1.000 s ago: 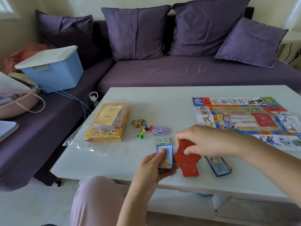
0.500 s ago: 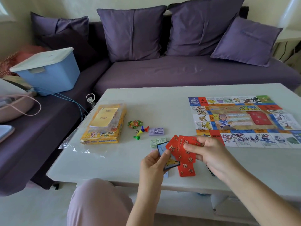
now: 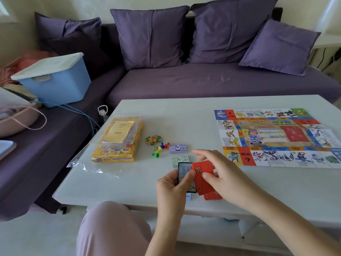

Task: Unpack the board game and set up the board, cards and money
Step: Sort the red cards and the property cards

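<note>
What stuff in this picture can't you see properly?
Head view, all of it:
game board: right side cut off by the picture's edge.
blue-edged card: face mostly hidden behind red cards and left hand.
Number of red cards: they overlap, partly under right hand.
yellow booklet: print too small to read.

**Purple sofa around the bench**

A purple corner sofa (image 3: 203, 84) with purple cushions (image 3: 151, 36) stands behind and left of the white bench (image 3: 184, 117). On its left seat sits a blue box (image 3: 55, 85) with a white lid (image 3: 48, 64). A blue cable (image 3: 73, 110) trails beside it.
</note>
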Motion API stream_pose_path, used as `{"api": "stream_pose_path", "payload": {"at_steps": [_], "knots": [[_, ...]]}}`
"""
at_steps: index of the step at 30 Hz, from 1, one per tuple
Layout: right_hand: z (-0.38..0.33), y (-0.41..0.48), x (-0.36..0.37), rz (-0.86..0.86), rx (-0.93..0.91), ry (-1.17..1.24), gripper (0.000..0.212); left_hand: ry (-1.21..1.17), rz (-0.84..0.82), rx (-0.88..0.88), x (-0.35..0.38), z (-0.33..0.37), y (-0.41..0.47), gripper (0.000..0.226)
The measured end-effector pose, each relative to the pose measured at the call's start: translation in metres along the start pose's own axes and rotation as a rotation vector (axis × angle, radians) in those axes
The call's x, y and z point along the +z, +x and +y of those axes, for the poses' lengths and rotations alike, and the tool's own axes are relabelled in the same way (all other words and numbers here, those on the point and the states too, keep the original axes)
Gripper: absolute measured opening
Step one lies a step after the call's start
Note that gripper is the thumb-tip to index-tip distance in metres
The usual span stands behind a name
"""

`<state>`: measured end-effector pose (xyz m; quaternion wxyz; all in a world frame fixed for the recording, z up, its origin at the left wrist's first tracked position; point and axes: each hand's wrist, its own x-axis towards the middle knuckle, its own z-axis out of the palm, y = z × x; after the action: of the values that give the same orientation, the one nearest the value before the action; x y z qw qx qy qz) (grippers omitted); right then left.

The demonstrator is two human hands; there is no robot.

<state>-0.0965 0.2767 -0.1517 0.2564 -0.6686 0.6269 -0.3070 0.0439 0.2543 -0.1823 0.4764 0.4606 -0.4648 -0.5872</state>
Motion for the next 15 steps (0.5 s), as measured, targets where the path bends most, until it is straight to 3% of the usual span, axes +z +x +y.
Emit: {"api": "stream_pose_path", "payload": {"at_steps": [3,9,12,15], "knots": [[0.001,0.003,-0.010,0.024,0.030,-0.022,0.029,0.021,0.024,-0.003,0.000,-0.001,0.000,0.006],[0.030,0.020,-0.022,-0.256,0.308,0.072,0.026,-0.064,0.150,-0.089,-0.009,0.000,0.006,0.017],[0.041,0.025,-0.013,-0.220,0.352,0.044,0.025,-0.124,0.146,-0.150,-0.009,0.003,0.006,0.020],[0.043,0.023,-0.005,-0.146,0.304,-0.163,0.027,-0.151,0.130,-0.177,-0.007,0.005,0.005,0.022]]}}
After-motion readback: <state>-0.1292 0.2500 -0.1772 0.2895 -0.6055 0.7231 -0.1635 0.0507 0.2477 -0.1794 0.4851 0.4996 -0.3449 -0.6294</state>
